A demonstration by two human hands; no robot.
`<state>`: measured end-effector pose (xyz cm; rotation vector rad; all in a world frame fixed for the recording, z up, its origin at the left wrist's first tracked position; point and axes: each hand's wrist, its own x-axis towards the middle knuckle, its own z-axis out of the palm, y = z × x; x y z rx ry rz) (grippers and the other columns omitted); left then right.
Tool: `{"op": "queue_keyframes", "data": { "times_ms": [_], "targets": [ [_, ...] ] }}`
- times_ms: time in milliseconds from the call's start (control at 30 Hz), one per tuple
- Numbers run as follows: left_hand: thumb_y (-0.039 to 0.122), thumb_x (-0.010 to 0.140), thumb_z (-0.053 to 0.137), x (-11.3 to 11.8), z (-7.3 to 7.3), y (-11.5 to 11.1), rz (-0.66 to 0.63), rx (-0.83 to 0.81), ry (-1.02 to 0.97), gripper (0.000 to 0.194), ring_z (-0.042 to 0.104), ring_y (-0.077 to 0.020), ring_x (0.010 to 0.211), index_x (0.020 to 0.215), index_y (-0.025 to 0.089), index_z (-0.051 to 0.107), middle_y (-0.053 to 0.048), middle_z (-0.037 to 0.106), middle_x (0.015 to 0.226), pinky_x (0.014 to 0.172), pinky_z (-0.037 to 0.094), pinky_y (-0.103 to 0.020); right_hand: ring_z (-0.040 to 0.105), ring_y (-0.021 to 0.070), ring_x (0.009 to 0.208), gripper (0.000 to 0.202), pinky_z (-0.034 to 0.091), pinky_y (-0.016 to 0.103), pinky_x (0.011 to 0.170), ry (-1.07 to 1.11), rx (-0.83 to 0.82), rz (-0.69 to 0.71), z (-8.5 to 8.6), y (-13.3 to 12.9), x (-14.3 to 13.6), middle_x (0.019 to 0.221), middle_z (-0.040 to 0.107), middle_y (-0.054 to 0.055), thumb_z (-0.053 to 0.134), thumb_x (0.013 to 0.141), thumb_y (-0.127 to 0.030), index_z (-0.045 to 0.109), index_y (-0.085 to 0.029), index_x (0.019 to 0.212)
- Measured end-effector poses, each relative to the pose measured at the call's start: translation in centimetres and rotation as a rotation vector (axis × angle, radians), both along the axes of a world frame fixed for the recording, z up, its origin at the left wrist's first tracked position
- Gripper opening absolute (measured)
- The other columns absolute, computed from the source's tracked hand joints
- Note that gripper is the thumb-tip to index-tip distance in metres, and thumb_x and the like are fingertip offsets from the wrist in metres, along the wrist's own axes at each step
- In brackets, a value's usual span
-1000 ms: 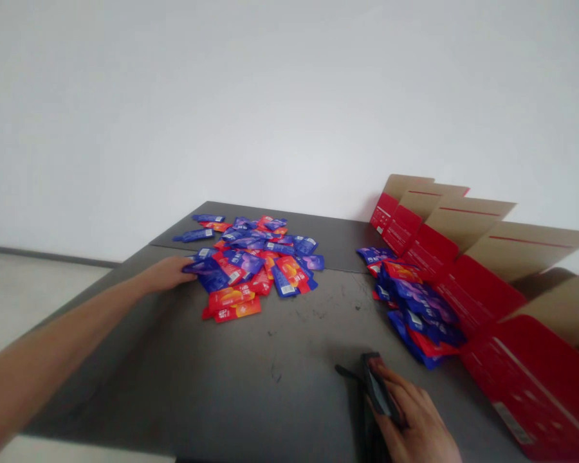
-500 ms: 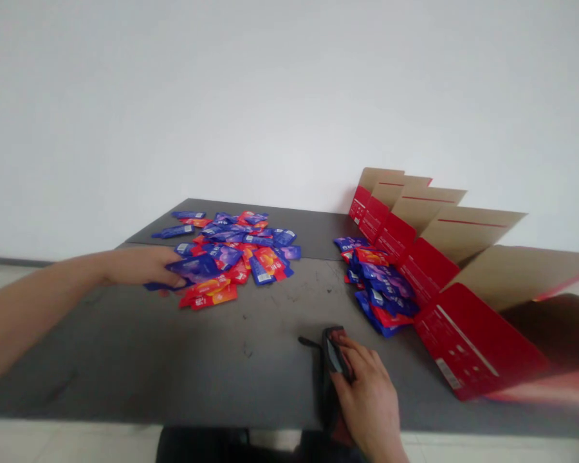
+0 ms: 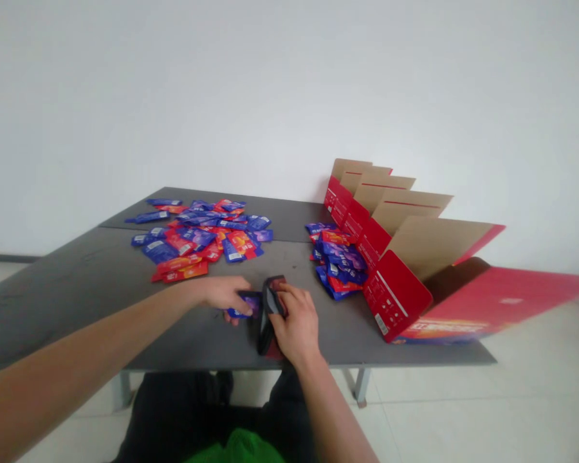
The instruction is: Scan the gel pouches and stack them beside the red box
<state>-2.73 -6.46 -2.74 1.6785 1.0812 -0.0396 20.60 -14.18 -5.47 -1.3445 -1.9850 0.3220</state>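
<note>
My left hand [image 3: 228, 296] is closed on a blue-purple sachet [image 3: 249, 305] above the near part of the table. The sachet's right end meets a dark, case-like object [image 3: 264, 325], black with a grey inner part and reddish-brown sides; whether the end is inside or just against it I cannot tell. My right hand [image 3: 296, 321] grips that object from the right, its fingers over the top. Beyond my left hand lies a loose heap of blue and red-orange sachets [image 3: 197, 235]. To the right of my right hand is a smaller pile of similar sachets [image 3: 340, 263].
Several red cardboard boxes [image 3: 398, 289] with raised brown flaps [image 3: 415, 206] stand in a row along the table's right side. The grey table [image 3: 139, 328] reaches back to a white wall [image 3: 270, 83]. My legs are below its front edge.
My left hand has come from the heap to the right and nearer, carrying the blue sachet to the dark object. My right hand still grips that object. The view has shifted.
</note>
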Motion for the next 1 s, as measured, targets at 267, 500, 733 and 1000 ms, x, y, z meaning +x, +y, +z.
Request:
{"op": "queue_keyframes", "data": {
  "times_ms": [267,500,733,1000],
  "targets": [
    [0.049,0.074,0.077,-3.6,0.1,0.4,0.031,0.085,0.159,0.042,0.07,-0.0225,0.073,0.102,0.018,0.07,-0.003,0.072,0.082,0.061,0.056,-0.028,0.056,0.0251,0.106,0.018,0.044,0.037,0.092,-0.223,-0.091,0.029,-0.6,2.6,-2.8,0.117,0.071,0.005,0.064,0.097,-0.032,0.073,-0.024,0.11],
    [0.054,0.077,0.073,-6.5,-1.3,-2.4,0.116,0.156,0.045,0.049,0.071,-0.0246,0.09,0.111,0.019,0.07,-0.006,0.074,0.096,0.076,0.056,-0.03,0.054,0.03,0.103,0.016,0.047,0.042,0.086,-0.268,-0.125,-0.137,-0.5,0.7,-4.8,0.111,0.067,0.012,0.06,0.095,-0.026,0.07,-0.02,0.106],
    [0.042,0.078,0.074,-6.7,0.5,-5.4,0.104,0.326,0.145,0.039,0.069,-0.0241,0.09,0.112,0.022,0.075,-0.005,0.069,0.106,0.075,0.053,-0.028,0.057,0.0316,0.102,0.018,0.049,0.042,0.081,-0.341,-0.18,-0.156,0.0,-1.7,-5.8,0.107,0.064,0.014,0.065,0.091,-0.03,0.069,-0.02,0.105],
    [0.04,0.094,0.064,-7.5,-3.4,-10.5,0.275,0.725,0.042,0.033,0.066,-0.0238,0.107,0.123,0.026,0.073,-0.006,0.067,0.122,0.097,0.051,-0.034,0.061,0.0303,0.103,0.016,0.049,0.038,0.078,-0.413,-0.183,-0.215,0.3,-1.3,-6.4,0.106,0.066,0.012,0.065,0.093,-0.032,0.071,-0.02,0.102]
  ]
}}
